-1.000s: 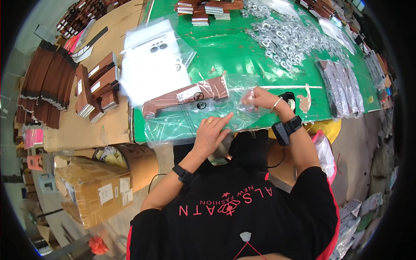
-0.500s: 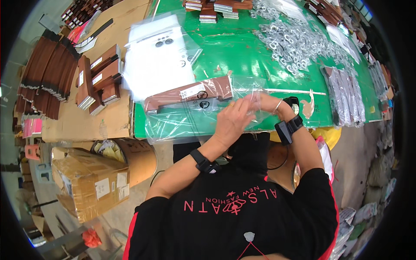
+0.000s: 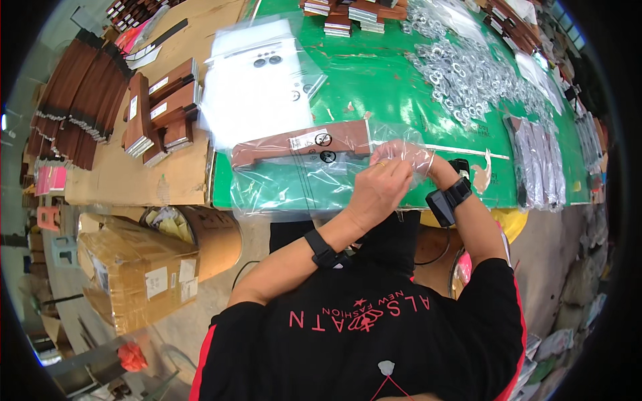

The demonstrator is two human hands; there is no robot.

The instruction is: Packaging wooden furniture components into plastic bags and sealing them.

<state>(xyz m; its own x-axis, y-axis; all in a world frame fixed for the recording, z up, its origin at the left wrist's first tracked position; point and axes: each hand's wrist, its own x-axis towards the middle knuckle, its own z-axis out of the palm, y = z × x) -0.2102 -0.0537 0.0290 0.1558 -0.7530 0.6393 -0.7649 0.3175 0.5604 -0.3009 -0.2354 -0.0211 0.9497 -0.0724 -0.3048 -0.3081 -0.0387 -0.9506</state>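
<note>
- Both hands have come together at the clear bag's right end: left hand now pinching it, right hand clamped inside.
- Brown wooden piece lies bagged on the green worktop, likely ready for closing.

A reddish-brown wooden piece with a white label lies in a clear plastic bag on the green table, beside silvery metal rings, dark brown strips and a tan cardboard box.
</note>
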